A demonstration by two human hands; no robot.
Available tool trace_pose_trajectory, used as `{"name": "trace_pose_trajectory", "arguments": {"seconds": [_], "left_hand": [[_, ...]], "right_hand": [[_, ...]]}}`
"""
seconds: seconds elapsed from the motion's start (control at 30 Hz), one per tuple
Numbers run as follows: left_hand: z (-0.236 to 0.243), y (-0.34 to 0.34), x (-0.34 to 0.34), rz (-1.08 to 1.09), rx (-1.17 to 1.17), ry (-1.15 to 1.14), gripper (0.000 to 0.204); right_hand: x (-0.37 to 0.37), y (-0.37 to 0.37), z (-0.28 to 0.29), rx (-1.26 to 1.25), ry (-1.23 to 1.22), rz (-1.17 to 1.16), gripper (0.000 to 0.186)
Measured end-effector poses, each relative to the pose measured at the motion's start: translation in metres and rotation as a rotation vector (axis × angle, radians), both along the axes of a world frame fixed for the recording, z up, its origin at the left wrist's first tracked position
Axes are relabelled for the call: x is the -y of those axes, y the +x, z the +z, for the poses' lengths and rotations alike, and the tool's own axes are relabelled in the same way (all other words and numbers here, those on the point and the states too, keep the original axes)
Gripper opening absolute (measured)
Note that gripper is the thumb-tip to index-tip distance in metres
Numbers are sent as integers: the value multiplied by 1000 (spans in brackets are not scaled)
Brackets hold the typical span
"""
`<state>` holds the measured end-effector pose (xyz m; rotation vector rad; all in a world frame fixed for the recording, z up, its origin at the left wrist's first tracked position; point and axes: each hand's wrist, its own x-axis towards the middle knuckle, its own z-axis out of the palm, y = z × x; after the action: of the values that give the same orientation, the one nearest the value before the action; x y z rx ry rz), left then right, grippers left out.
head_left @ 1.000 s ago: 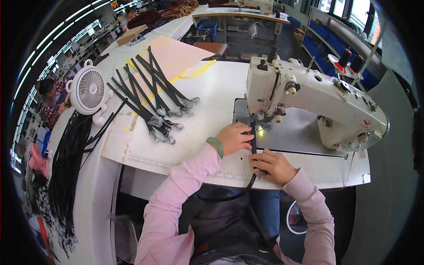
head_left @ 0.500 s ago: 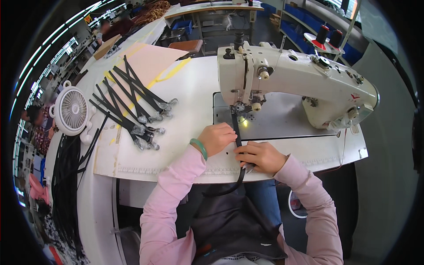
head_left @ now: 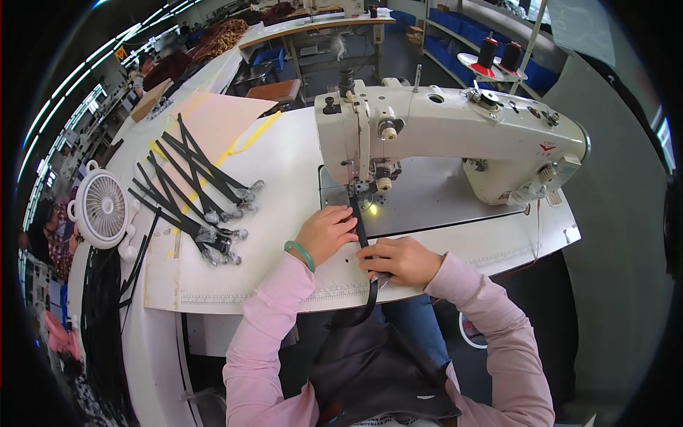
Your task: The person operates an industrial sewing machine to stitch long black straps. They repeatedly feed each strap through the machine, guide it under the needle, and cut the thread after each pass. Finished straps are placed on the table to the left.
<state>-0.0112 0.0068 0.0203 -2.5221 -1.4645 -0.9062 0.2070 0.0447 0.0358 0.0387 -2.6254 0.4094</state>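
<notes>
A white sewing machine [head_left: 427,117] stands on the white table [head_left: 284,292], a black strap [head_left: 358,217] running from beneath its presser foot toward me and curving over the front edge. My left hand [head_left: 329,231], below a green bangle, is closed with fingertips pressing on the strap's left side, just in front of the needle area. Lower down, my right hand [head_left: 398,260] is closed on the same strap, beside a small clear piece partly hidden under the fingers. To the left lie several black straps [head_left: 164,211] with clear-wrapped ends.
A white fan [head_left: 104,204] stands at the left, above long hanging black straps [head_left: 99,313]. Pink paper [head_left: 224,114] lies behind the cut straps. Spools [head_left: 487,57] stand beyond the machine, near blue bins. A person [head_left: 48,228] is at the far left.
The view has shifted, so the table and machine appear further left. Both hands remain on the strap, with little visible movement relative to the machine.
</notes>
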Motion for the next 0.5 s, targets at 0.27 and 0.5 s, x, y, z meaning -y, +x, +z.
{"name": "trace_pose_trajectory", "arguments": {"seconds": [0.27, 0.5], "left_hand": [[-2, -1, 0, 31, 4, -50, 38], [-1, -1, 1, 25, 12, -59, 38]], "right_hand": [[-2, 2, 3, -21, 31, 24, 30], [0, 2, 0, -35, 22, 14, 27]]}}
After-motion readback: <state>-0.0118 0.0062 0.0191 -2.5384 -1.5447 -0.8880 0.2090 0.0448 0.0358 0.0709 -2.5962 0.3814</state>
